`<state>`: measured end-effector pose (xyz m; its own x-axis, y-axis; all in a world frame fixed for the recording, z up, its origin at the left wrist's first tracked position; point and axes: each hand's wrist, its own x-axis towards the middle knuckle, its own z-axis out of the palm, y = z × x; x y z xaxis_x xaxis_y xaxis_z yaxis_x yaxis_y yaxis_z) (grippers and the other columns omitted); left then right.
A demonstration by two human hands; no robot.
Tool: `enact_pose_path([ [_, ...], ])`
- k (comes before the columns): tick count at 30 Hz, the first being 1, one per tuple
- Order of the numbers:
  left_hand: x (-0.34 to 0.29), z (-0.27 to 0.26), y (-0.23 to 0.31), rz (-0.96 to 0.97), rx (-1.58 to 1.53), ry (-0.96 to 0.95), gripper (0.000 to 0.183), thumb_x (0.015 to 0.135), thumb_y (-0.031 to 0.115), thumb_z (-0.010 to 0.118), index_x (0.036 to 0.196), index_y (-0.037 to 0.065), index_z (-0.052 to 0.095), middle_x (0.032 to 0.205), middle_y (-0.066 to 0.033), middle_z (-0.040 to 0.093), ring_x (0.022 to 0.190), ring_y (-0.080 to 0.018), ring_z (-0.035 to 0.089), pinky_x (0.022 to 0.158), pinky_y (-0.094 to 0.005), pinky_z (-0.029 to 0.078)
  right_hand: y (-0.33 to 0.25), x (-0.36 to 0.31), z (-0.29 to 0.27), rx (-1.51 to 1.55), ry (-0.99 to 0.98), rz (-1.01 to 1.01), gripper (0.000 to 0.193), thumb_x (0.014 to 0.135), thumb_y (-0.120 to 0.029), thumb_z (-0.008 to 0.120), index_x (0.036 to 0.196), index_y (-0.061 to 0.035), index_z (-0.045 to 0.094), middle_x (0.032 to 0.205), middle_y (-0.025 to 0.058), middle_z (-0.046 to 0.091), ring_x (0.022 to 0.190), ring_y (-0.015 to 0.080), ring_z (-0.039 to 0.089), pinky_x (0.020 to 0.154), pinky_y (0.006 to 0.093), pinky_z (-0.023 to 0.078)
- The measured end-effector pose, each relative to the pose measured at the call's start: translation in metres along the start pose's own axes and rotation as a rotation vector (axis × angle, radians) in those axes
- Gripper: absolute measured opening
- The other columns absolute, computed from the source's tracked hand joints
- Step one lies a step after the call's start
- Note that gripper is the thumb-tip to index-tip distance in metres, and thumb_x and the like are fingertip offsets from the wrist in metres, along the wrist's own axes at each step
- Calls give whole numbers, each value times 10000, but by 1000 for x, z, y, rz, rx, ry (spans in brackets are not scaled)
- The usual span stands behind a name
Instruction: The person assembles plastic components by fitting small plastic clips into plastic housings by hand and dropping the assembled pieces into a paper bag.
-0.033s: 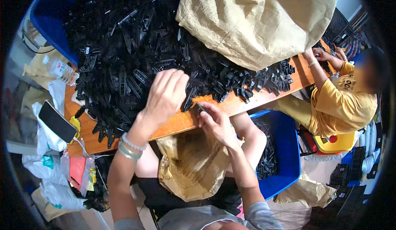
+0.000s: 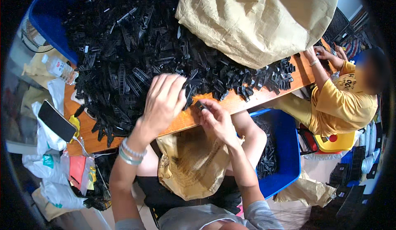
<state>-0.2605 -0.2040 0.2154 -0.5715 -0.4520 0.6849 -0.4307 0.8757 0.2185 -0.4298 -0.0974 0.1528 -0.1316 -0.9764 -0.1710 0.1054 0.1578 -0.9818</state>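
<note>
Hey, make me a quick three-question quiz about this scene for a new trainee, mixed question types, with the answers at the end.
1. Multiple choice: What is in the camera wearer's right hand?
a) a paper cup
b) a small black part
c) a roll of tape

2. True or false: The phone is on the wearer's left side.

3. Fill in the blank: The tub on the wearer's right side is coloured ____.

Key: 1. b; 2. true; 3. blue

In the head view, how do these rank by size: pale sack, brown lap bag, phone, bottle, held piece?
Largest: pale sack
Brown lap bag
Phone and bottle: too alike to rank
Smallest: black piece in right hand
</note>
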Motion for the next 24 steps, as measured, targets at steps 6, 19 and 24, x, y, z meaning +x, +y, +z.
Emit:
enact_pose_path([
  [6,-71,13,35,-414,-490,-230,258,885,-32,563,1143,-41,560,1001,-167,538,876,-334,583,788,-395,488,6,0,-22,-72,178,-180,361,944,-65,592,1297,5,566,889,-15,557,764,58,498,666,213,429],
  [19,-83,30,26,-362,-335,-86,258,789,-4,683,1041,-20,626,973,-131,544,900,-308,517,787,-413,450,-10,1,-31,-658,-83,-416,301,838,-58,676,1135,-5,670,927,114,624,915,279,570,840,349,448],
  [24,-82,31,26,-372,-335,-78,237,763,-33,690,995,-14,647,937,-119,560,889,-295,536,760,-380,455,-5,7,-34,-744,-149,-448,281,814,-66,686,1092,-33,696,954,83,613,909,262,543,823,367,420],
])
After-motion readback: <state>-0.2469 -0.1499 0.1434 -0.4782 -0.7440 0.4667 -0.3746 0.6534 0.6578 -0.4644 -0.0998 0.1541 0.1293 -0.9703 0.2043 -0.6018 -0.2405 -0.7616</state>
